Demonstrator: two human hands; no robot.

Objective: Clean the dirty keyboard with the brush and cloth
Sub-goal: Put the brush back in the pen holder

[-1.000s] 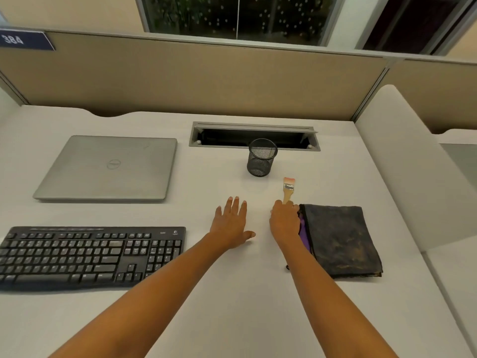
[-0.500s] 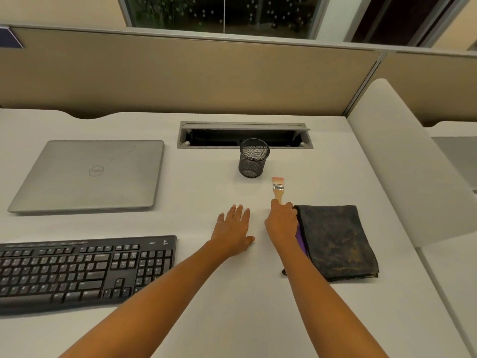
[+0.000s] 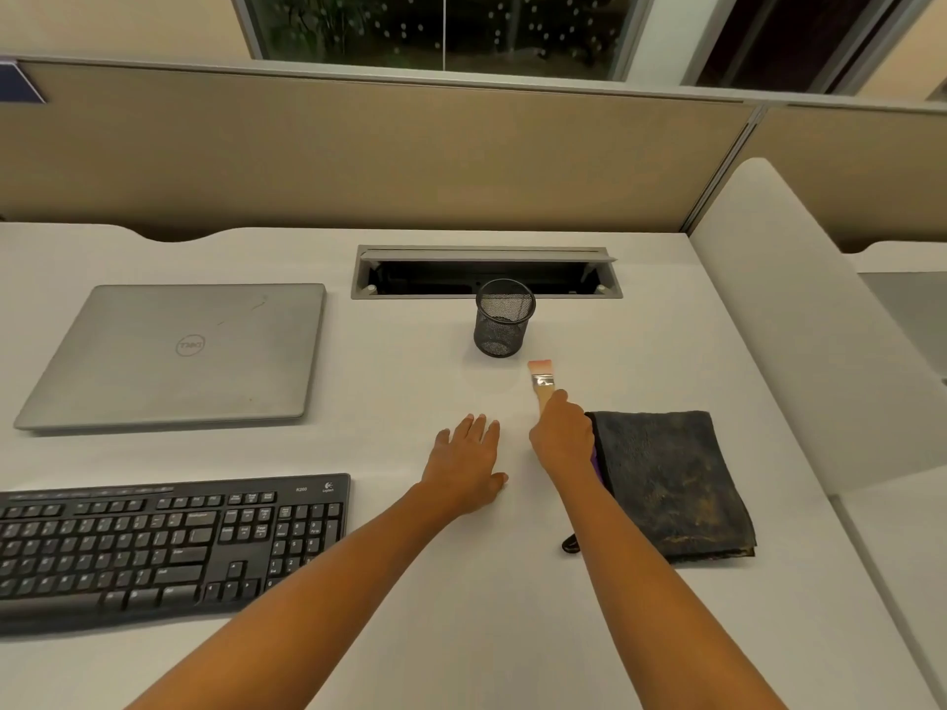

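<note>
The right hand (image 3: 563, 438), just right of the frame's centre, has its fingers curled over the pale wooden handle of a small flat paintbrush (image 3: 542, 379) with a metal ferrule and pinkish bristles; the bristles point toward the top of the frame, and whether the brush is clear of the desk I cannot tell. Just left of it the left hand (image 3: 469, 463) lies palm down on the white desk (image 3: 389, 402), fingers straight, grasping nothing. Touching the right wrist on its right side is a folded dark grey cloth (image 3: 671, 484) with brownish smears and a purple edge. Above the brush stands a black wire-mesh pen cup (image 3: 503, 320), in front of a grey cable hatch (image 3: 487, 271) that stands open in the desk. At lower left lies a black full-size keyboard (image 3: 153, 545) with a Logitech mark at its upper right corner; the model print beside it is too small to be sure of. Above it rests a closed silver laptop (image 3: 179, 351) showing the Dell logo upside down. One of each: brush, cloth, keyboard, laptop, cup.
</note>
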